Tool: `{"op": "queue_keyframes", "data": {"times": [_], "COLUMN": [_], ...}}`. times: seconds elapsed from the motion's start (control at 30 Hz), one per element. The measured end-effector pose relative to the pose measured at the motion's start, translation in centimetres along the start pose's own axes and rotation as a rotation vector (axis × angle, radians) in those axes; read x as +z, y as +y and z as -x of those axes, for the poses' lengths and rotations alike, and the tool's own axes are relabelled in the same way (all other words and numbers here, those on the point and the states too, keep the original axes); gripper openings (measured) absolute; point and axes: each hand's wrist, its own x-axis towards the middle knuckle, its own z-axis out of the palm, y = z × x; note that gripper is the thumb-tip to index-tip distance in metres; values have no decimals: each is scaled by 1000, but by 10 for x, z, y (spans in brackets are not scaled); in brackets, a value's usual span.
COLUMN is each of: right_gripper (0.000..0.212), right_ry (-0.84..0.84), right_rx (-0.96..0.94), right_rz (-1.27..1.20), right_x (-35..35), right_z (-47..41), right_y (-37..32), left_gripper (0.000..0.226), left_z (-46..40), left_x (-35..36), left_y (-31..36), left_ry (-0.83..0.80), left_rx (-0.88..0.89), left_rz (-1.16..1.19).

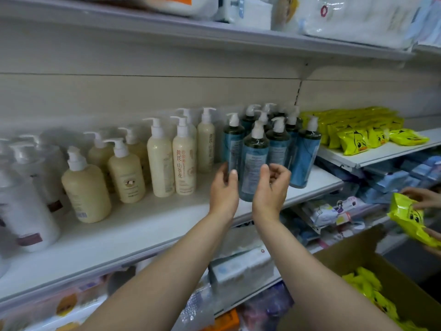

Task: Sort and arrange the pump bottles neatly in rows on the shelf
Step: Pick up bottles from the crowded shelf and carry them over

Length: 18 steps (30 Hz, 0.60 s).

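Blue pump bottles [269,149] crowd between cream bottles [167,158] and yellow packets [358,132].

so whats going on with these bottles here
A person is tidying pump bottles on a white shop shelf. Both hands are up at the group of blue bottles with white pumps: the left hand touches the side of the front blue bottle, and the right hand hovers loosely curled beside it. Cream bottles stand further left.
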Motion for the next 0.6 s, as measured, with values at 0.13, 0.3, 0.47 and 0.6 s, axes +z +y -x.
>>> {"op": "queue_keyframes", "data": {"times": [0.13,0.3,0.47,0.6], "right_gripper": [20,21,31,49], "right_ry": [-90,-170,-313,-521], "right_rx": [114,136,169,203], "right_rz": [8,9,-25,-81], "right_x": [-13,-20,-26,-24], "right_z": [-14,-24,-31,-40], "right_y": [7,5,12,21], "left_gripper": [45,46,43,39], "left_z": [-11,-23,-21,-25], "left_x": [23,40,43,32], "left_y": [9,8,3,1], "left_ry": [-88,-105,-50,4], "left_rx": [-101,-139,-129,-111], "left_rz": [110,120,124,78]}}
